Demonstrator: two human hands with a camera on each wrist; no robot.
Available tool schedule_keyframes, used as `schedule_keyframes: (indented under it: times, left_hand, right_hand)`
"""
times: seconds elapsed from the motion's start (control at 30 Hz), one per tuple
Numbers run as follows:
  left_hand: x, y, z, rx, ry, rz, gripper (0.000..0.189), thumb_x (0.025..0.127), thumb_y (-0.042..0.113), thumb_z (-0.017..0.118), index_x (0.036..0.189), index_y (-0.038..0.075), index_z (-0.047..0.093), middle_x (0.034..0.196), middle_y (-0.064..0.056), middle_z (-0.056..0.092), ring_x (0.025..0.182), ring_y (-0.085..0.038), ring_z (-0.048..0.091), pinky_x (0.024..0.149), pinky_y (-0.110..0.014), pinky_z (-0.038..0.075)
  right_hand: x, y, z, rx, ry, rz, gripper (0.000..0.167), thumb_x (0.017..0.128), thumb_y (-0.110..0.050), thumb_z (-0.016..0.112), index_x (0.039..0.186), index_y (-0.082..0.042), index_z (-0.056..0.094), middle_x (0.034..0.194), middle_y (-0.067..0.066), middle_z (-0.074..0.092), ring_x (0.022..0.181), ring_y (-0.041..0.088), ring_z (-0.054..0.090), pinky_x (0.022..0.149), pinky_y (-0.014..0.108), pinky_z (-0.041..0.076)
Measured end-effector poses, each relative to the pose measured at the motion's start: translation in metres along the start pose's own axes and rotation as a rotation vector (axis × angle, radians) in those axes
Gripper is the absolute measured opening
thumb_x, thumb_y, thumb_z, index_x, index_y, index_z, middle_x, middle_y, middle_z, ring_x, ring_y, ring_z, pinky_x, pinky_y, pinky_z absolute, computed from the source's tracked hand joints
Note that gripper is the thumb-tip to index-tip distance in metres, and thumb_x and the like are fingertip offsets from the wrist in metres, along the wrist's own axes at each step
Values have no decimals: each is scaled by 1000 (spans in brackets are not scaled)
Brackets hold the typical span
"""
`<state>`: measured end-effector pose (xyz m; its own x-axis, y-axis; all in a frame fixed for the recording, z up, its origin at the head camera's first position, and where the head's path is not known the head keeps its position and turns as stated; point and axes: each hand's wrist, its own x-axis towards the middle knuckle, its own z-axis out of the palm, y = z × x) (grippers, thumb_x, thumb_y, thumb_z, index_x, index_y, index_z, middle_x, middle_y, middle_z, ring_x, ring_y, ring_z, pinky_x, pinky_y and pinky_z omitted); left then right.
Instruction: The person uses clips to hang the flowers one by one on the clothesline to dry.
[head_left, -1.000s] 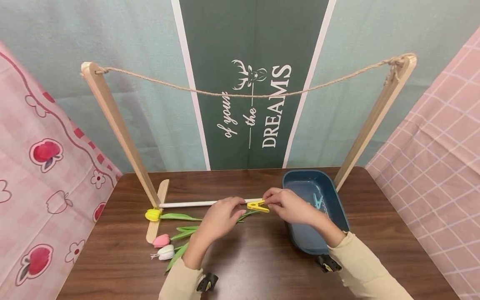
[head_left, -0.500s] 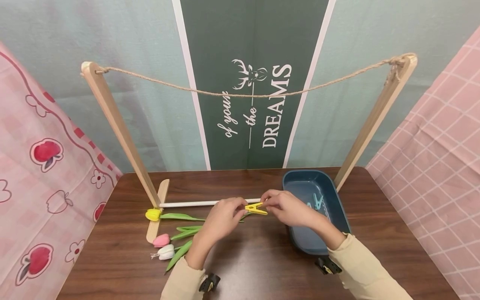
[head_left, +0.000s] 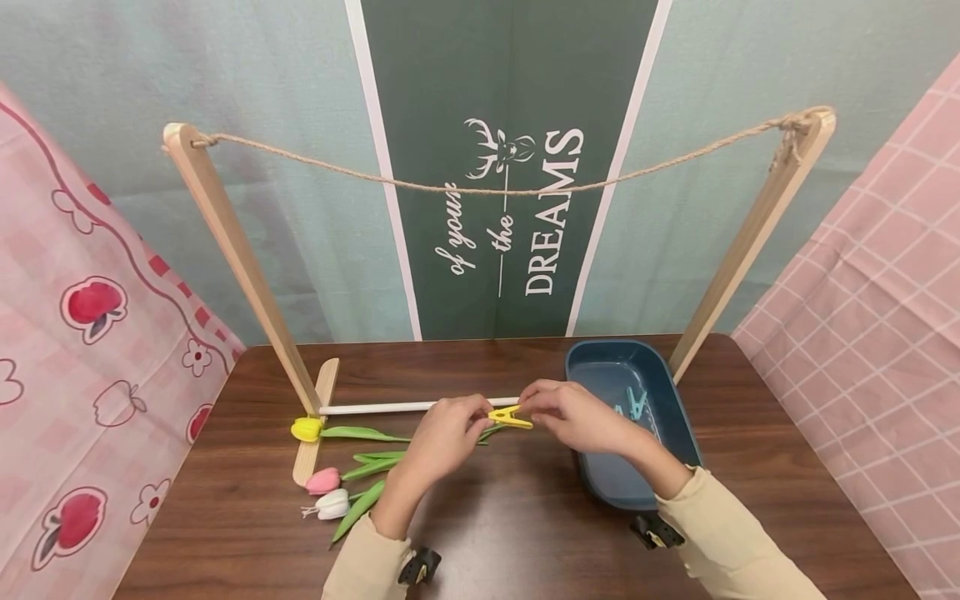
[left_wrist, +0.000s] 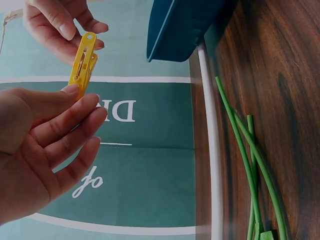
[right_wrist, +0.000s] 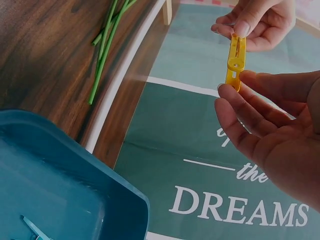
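From my place, I see the left hand (head_left: 442, 435) and the right hand (head_left: 576, 415), their fingers pinching one yellow clothespin (right_wrist: 236, 62) above the worktop (head_left: 525, 521).

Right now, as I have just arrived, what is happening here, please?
A person holds a yellow clothespin above the table, left hand at one end, right hand at the other. A light blue clothespin lies in the blue basin. A yellow tulip, a pink tulip and a white tulip lie at the left, and a rope hangs between two wooden posts.
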<state>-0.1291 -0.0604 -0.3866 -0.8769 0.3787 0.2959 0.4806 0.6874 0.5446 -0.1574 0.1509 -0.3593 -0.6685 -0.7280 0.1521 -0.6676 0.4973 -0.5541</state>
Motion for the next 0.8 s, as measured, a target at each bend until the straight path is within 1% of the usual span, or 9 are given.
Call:
schedule_keyframes:
  times: [0.1, 0.2, 0.33, 0.53, 0.67, 0.8]
  left_hand:
    - [0, -1, 1, -2, 6, -6, 4, 82, 12, 67, 86, 9, 66, 77, 0, 66, 63, -7, 57, 58, -25, 46]
    - [0, -2, 1, 0, 18, -14, 5, 83, 13, 67, 86, 9, 66, 76, 0, 66, 64, -7, 58, 58, -25, 46]
    - [0, -2, 0, -10, 30, -33, 5, 83, 13, 67, 85, 9, 67, 75, 1, 66, 62, -7, 57, 57, -25, 45]
    - [-1, -1, -1, -28, 38, -37, 5, 82, 12, 67, 85, 8, 67, 75, 1, 66, 63, -7, 57, 58, -25, 45]
    - [0, 0, -2, -33, 49, -35, 6, 82, 12, 67, 84, 7, 67, 75, 1, 66, 62, -7, 56, 58, -25, 45]
    - [0, 1, -2, -36, 53, -35, 6, 82, 13, 67, 84, 7, 67, 74, 2, 66, 62, -7, 55, 58, -25, 44]
  right_hand:
    - [-1, 2, 0, 9, 4, 4, 19, 82, 5, 61, 98, -3, 67, 99, 5, 61, 80, 12, 55, 66, 25, 46]
    - [-1, 3, 0, 27, 11, 21, 21, 82, 4, 61, 102, -2, 65, 98, 7, 61, 77, 11, 55, 63, 24, 46]
    - [-1, 3, -1, 65, 14, 81, 30, 81, -1, 66, 110, 1, 61, 96, 9, 62, 74, 10, 54, 61, 22, 47]
    - [-1, 6, -1, 92, 1, 148, 41, 78, -10, 72, 114, 1, 58, 98, 10, 61, 76, 12, 57, 66, 22, 49]
    - [-1, 7, 0, 112, -2, 146, 42, 76, -11, 74, 112, 2, 58, 92, 7, 60, 78, 17, 59, 65, 22, 49]
    - [-1, 9, 1, 114, 18, 99, 41, 74, -12, 75, 108, 4, 58, 87, 5, 59, 77, 18, 58, 64, 24, 50]
